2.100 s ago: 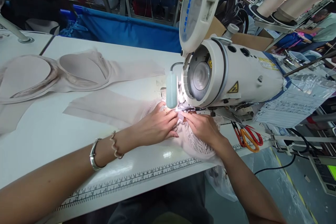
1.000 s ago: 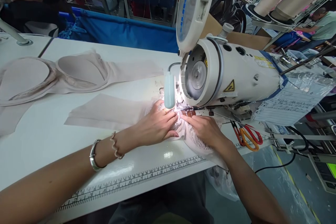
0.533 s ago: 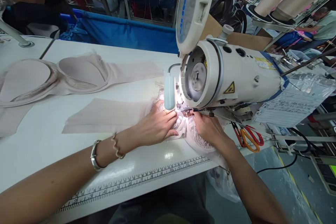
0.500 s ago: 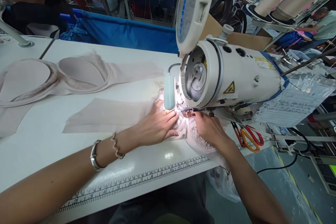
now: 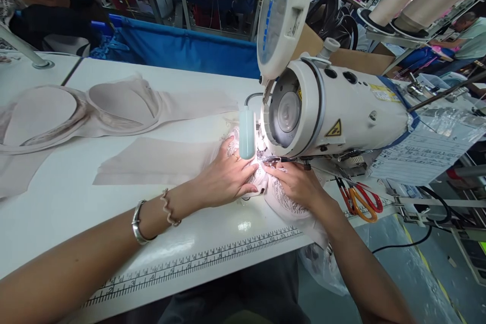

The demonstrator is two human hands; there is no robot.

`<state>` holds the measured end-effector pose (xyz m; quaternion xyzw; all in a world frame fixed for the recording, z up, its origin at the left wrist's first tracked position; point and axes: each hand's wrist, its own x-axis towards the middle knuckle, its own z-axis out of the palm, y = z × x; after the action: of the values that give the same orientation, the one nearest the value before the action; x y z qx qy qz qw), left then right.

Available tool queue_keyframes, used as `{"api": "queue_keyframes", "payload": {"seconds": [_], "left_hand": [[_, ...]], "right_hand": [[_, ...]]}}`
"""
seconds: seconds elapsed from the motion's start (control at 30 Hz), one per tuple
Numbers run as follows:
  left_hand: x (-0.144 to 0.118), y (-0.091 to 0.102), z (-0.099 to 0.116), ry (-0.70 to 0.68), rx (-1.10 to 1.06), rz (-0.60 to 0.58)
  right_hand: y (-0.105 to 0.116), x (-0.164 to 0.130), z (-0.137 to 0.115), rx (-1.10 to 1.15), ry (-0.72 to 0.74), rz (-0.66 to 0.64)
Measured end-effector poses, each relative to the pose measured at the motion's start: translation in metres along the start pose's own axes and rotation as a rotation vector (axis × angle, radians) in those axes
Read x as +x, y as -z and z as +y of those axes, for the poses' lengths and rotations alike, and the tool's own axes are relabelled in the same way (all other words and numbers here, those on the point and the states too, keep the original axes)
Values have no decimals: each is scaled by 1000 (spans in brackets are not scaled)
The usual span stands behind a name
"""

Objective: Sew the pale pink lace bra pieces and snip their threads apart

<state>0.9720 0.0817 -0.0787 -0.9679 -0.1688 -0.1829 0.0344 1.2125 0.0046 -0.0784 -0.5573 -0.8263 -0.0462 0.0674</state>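
Note:
A pale pink lace bra [image 5: 283,197] lies bunched on the white table under the needle area of a sewing machine [image 5: 349,106]. My left hand [image 5: 228,172] rests flat on its left part, fingers spread, beside the lit needle area. On the lace at the right lies my right hand [image 5: 299,182], its index finger stretched toward the presser foot [image 5: 275,159]. The needle tip is hard to make out in the glare. A pale green lamp [image 5: 247,134] hangs just above my left fingers. Sheer pale fabric [image 5: 155,162] extends left from under that hand.
Another pale bra [image 5: 117,104] is spread on the table's left side. A printed ruler [image 5: 197,263] runs along the front edge. Orange- and red-handled scissors [image 5: 362,202] lie right of my right hand. A blue cloth [image 5: 190,45] hangs behind the table.
My right index finger has stretched out to the left near the presser foot. The lace between my hands has shifted, and a small dark spot shows at its lower edge. My left hand stays flat.

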Motion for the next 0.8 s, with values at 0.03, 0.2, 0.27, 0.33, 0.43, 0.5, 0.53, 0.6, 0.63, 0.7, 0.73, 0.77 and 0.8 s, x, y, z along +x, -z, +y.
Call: {"api": "queue_keyframes", "payload": {"seconds": [0.03, 0.2, 0.27, 0.33, 0.43, 0.5, 0.53, 0.6, 0.63, 0.7, 0.73, 0.77, 0.8], "left_hand": [[0, 0, -1, 8, -9, 11], [1, -2, -5, 35, -16, 38], [0, -3, -3, 40, 12, 42], [-2, -5, 1, 30, 46, 43], [-3, -5, 9, -33, 68, 9], [-2, -4, 13, -72, 47, -32], [-1, -3, 14, -79, 30, -43], [0, -2, 15, -73, 5, -44], [0, -2, 14, -66, -1, -38], [-1, -2, 12, -56, -6, -30], [-1, -2, 12, -53, -7, -26], [-2, -2, 11, -51, -10, -21], [-2, -2, 10, -48, -15, -15]], "right_hand": [[-3, 1, 1, 16, -5, 0], [-10, 5, 3, 69, -26, 28], [-10, 7, 2, 67, -29, 49], [-10, 8, 2, 85, -20, 65], [-10, 8, 3, 135, -2, 65], [-8, 6, 3, 136, -10, 43], [-7, 5, 3, 125, -22, 34], [-6, 3, 3, 105, -45, 25], [-5, 3, 3, 100, -50, 25], [-5, 3, 2, 101, -52, 27], [-5, 3, 1, 107, -50, 25], [-5, 3, 1, 117, -49, 22], [-5, 4, 0, 128, -53, 17]]}}
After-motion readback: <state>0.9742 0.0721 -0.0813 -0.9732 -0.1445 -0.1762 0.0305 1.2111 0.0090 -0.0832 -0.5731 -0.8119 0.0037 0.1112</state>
